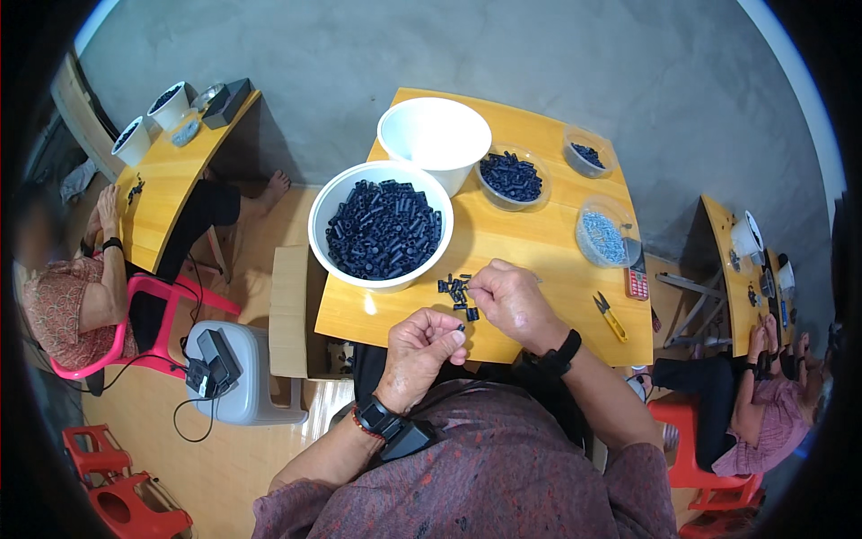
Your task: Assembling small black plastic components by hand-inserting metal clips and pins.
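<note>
Your left hand [422, 352] pinches a small dark piece [461, 329] near the loose pieces [456, 287] on the worktop [557, 334]; leave its end clear. Your right hand [509, 301] is curled, its hold I cannot tell.

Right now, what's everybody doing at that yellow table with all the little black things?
One person is working there with bare hands. The left hand pinches a small dark piece, while the right hand is beside a little pile of black pieces on the table; I can't tell whether it holds one. A white tub full of black pieces stands beyond the hands. Yellow-handled snips lie to the right.
</note>
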